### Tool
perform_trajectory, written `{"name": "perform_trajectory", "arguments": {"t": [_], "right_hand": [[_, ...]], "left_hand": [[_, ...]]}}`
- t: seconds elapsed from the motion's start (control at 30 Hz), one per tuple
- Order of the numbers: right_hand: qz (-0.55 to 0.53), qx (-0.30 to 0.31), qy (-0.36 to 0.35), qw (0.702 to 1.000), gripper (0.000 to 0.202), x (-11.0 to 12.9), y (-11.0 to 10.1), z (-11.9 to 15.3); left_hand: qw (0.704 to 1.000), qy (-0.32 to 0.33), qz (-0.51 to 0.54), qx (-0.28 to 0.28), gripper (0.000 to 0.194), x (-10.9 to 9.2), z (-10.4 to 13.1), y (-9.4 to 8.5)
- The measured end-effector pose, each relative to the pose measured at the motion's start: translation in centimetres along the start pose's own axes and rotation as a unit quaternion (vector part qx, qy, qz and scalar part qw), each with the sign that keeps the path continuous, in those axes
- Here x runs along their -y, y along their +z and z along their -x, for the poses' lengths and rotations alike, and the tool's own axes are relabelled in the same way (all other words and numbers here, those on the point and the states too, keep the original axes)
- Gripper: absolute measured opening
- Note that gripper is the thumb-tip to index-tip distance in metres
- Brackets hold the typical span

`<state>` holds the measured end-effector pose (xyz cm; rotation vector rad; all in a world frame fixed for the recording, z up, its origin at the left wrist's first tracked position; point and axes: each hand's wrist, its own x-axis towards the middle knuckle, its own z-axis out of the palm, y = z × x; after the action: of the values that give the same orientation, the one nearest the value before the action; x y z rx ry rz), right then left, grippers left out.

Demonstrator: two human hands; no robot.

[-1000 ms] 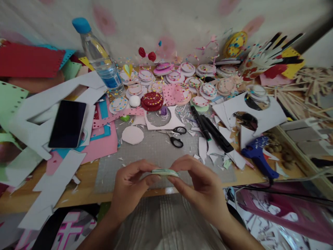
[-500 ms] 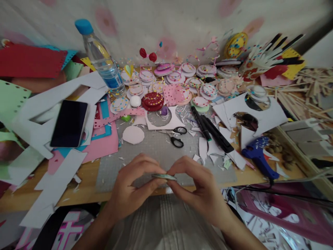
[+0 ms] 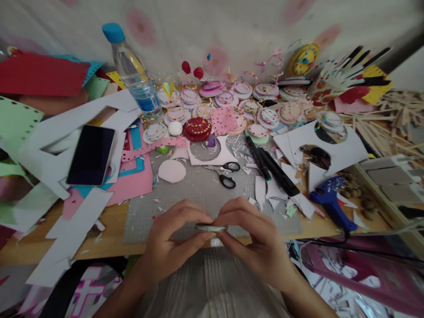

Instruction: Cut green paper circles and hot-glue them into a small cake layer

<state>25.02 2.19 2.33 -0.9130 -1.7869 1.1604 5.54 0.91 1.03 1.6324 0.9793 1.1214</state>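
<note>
Near the desk's front edge, my left hand and my right hand pinch a thin, round, pale disc between thumbs and fingers. The disc is seen edge-on, so its faces are hidden. Beyond the hands, a white paper circle lies flat on the grey cutting mat. Black-handled scissors rest to its right, just below a white sheet with a round cut-out. Farther back stand several decorated paper discs, one of them dark red.
A phone lies on paper at the left, near a water bottle. Black cutters and a blue glue gun lie at the right. A cup of pens and wooden sticks stand behind them.
The view has shifted slightly, moving the desk items a little right in the picture. Both hands still hold the disc, whose edge now shows more evenly between the fingertips.
</note>
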Motion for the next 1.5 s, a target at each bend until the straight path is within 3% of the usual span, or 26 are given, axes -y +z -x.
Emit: {"name": "perform_trajectory", "arguments": {"t": [0.23,0.37,0.5,0.7,0.87,0.97,1.1,1.3,1.5], "right_hand": [[-0.048,-0.006,0.018,0.999,0.017,0.0,0.2,-0.1],[-0.028,-0.005,0.006,1.0,0.017,-0.1,0.1,-0.1],[-0.005,0.015,-0.012,1.0,0.02,-0.1,0.2,-0.2],[-0.04,-0.009,0.02,0.999,0.018,-0.1,0.4,-0.1],[0.015,0.014,-0.012,1.0,0.019,0.0,0.1,-0.1],[0.012,0.04,-0.009,0.999,0.022,0.1,0.2,-0.2],[-0.015,0.018,0.004,1.0,0.023,0.0,0.5,0.0],[0.004,0.033,-0.001,0.999,0.02,0.2,0.2,-0.1],[-0.014,-0.022,0.023,0.999,0.014,0.1,0.4,-0.1]], "left_hand": [[0.998,0.02,0.032,-0.047,0.02,0.2,0.0,0.4],[1.0,0.003,0.02,-0.013,0.021,0.0,0.2,-0.1],[1.0,0.026,-0.001,0.002,0.022,-0.1,0.2,-0.4],[0.998,-0.001,0.031,-0.063,0.016,0.0,0.5,0.2],[1.0,0.001,0.0,0.005,0.019,0.0,0.5,-0.5],[1.0,0.002,0.015,-0.008,0.021,0.0,0.6,-0.5],[0.995,-0.036,0.071,-0.065,0.017,0.0,0.8,0.2],[0.999,-0.039,0.002,-0.029,0.018,0.1,1.1,0.1],[0.996,-0.054,0.019,-0.062,0.014,0.2,1.1,0.1]]}}
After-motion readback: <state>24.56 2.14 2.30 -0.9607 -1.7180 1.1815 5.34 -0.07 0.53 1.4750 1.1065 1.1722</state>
